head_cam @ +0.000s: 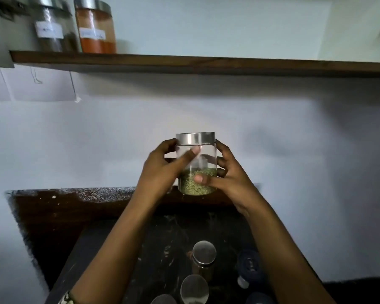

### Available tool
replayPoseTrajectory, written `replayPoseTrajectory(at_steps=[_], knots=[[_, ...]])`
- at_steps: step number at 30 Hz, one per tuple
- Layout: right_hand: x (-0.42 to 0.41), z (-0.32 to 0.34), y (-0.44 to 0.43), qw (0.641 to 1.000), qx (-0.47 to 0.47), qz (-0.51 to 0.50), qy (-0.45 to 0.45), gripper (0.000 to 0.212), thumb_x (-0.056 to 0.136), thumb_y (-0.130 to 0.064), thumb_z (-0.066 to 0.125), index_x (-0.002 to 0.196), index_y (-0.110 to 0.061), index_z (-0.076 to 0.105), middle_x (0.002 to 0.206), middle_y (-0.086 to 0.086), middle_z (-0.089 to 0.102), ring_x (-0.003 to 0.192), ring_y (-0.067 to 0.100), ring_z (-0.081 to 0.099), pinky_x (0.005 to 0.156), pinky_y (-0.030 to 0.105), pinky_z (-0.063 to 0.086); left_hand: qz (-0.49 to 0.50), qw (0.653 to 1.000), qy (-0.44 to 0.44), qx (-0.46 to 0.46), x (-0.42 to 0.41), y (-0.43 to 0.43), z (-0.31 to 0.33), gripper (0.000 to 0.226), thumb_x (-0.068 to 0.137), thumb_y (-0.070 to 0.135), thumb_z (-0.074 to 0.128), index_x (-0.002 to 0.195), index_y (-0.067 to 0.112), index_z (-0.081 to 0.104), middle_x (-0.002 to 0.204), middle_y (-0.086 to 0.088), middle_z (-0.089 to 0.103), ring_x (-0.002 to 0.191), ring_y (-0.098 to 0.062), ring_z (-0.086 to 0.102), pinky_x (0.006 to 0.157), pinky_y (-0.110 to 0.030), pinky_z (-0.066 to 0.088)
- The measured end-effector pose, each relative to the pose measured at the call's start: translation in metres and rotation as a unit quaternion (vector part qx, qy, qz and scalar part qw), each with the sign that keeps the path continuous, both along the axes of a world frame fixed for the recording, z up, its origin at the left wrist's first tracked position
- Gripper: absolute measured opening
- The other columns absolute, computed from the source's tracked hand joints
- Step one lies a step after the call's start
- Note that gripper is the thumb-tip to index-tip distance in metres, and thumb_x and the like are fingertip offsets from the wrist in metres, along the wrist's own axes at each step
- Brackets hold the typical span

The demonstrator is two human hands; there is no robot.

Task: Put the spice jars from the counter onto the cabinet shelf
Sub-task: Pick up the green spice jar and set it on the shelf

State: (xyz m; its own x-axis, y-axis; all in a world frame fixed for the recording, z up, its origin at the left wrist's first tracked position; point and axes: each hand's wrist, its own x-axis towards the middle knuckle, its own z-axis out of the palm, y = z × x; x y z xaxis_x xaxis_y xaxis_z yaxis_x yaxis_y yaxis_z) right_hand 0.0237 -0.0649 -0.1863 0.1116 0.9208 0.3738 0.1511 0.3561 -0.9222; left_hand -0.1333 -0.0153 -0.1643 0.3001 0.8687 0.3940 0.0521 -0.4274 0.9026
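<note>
Spice jar is hanging upright over the counter, well below the shelf; long axis vertical, steel lid pointing up. Brown jar and orange jar are sitting at the shelf's left end. Left hand is wrapping the left side, thumb across the glass. Right hand is clamping the right side, thumb low. Both equally near. Shelf is lying up and ahead of the grip.

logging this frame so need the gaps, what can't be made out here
Head view:
- The labels on the brown jar and orange jar on the shelf: blurred, unreadable.
- The jars on the counter: dim, partly cut off by the bottom edge; contents unseen.
- The held jar: sides covered by the left hand and right hand.
</note>
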Motion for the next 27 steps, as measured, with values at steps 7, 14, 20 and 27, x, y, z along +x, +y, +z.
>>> replayPoseTrajectory(at_steps=[7,14,20,27], knots=[[0.035,0.017,-0.025,0.994,0.052,-0.055,-0.072,0.098,0.062,-0.033,0.083,0.139,-0.045,0.025,0.123,-0.02,0.048,0.109,0.001,0.053,0.08,0.016,0.054,-0.028,0.999,0.015,-0.007,0.045,-0.025,0.017,0.062,0.067,0.044,0.08,0.12,0.034,0.051,0.106,0.009,0.064,0.093,-0.01,0.067,0.075,-0.029,0.058],[0.077,0.024,-0.043,0.999,0.019,0.033,0.017,0.085,0.063,-0.02,0.081,0.135,-0.037,0.039,0.121,-0.004,0.06,0.109,0.014,0.062,0.087,0.03,0.055,-0.114,0.991,-0.045,-0.059,0.079,-0.042,0.023,0.065,0.064,0.047,0.077,0.122,0.025,0.057,0.114,0.0,0.068,0.094,-0.012,0.07,0.072,-0.03,0.057],[0.089,0.028,-0.054,0.997,0.055,-0.043,-0.036,0.095,0.056,-0.034,0.082,0.135,-0.044,0.029,0.116,-0.024,0.052,0.105,0.001,0.058,0.09,0.026,0.053,-0.064,0.998,-0.026,-0.008,0.11,-0.053,0.023,0.058,0.07,0.041,0.079,0.121,0.024,0.056,0.109,0.0,0.066,0.085,-0.011,0.07,0.065,-0.028,0.06],[0.122,0.035,-0.063,0.999,0.006,0.033,0.018,0.083,0.054,-0.038,0.081,0.127,-0.042,0.044,0.122,0.001,0.06,0.116,0.019,0.058,0.1,0.039,0.048,-0.167,0.968,-0.147,-0.118,0.125,-0.046,0.021,0.045,0.069,0.034,0.071,0.112,0.021,0.064,0.103,-0.003,0.074,0.098,-0.02,0.069,0.091,-0.042,0.052]])
